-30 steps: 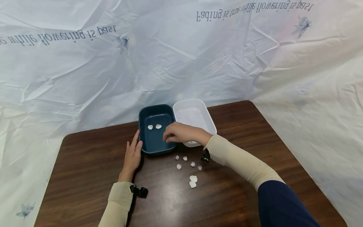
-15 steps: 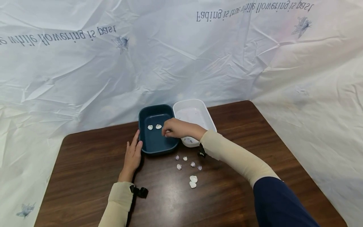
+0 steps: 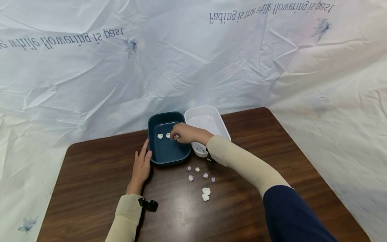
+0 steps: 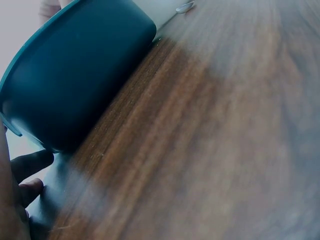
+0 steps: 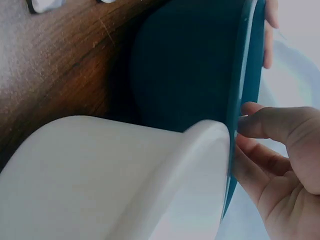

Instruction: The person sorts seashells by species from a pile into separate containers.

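Observation:
My right hand (image 3: 187, 132) is over the dark blue tray (image 3: 170, 154), thumb and fingertips pinching a small pale seashell (image 3: 176, 137). In the right wrist view the curled fingers are just past the tray's rim (image 5: 242, 55), and most of what they pinch is hidden. Two white seashells lie side by side in the tray, the left one (image 3: 160, 136) in full view and the other (image 3: 168, 135) close to the right fingertips. With fingers extended, my left hand (image 3: 140, 166) rests against the tray's left side; its fingers (image 4: 32, 165) show by the tray wall in the left wrist view.
A white tray (image 3: 203, 111) stands against the blue one on the right, small purplish shells (image 3: 199, 148) in its near end. Nearer on the wooden table (image 3: 242, 208) lie several small purple-tinted shells (image 3: 205, 175) and two larger white shells (image 3: 206, 191). White sheeting hangs behind.
My right hand has moved up and left, deeper over the blue tray, close to the two shells there. My left hand has stayed in place.

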{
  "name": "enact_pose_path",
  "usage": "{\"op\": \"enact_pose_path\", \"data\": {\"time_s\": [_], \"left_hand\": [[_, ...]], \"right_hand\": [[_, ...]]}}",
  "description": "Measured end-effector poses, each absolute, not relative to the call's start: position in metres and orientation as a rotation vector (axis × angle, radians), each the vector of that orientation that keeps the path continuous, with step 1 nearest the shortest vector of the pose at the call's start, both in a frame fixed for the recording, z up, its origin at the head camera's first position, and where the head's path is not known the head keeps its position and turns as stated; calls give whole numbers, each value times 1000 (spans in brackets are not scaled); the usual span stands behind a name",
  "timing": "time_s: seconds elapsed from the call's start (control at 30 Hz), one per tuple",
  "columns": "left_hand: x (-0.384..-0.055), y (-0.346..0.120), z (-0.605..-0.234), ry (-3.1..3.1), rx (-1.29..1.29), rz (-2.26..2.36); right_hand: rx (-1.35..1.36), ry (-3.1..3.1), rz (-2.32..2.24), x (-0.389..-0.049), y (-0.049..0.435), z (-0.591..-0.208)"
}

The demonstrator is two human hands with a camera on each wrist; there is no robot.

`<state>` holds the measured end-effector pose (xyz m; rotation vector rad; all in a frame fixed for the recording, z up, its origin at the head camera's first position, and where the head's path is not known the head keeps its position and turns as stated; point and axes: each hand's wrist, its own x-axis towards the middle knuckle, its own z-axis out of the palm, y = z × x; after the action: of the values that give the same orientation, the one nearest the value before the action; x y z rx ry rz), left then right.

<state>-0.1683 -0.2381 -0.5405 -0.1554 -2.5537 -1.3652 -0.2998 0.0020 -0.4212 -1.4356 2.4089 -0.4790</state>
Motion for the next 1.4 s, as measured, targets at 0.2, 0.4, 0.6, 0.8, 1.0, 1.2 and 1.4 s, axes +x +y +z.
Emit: {"op": "enact_pose_path", "data": {"time_s": [0.2, 0.4, 0.6, 0.8, 1.0, 1.2, 1.4], "left_hand": [[-167, -238, -540, -2554, -163, -1357], [-166, -239, -540, -2571, -163, -1364], [-165, -238, -540, -2568, -166, -1369], [-166, -238, -541, -2560, -177, -1371], [-166, -239, -541, -2569, -162, -1371], [-166, -239, -541, -2565, -161, -1373], [-167, -239, -540, -2557, -170, -1370]], "right_hand": [[-1428, 2445, -389, -307, -7, -423], [-1360, 2477, -344, -309, -11, -423], [-1347, 2517, -271, -312, -16, -427], [-1326, 2567, -206, -314, -21, -435], [-1317, 2620, -167, -315, -24, -443], [-1272, 2673, -97, -312, -27, -448], [-1266, 2715, -11, -312, -28, -453]]}}
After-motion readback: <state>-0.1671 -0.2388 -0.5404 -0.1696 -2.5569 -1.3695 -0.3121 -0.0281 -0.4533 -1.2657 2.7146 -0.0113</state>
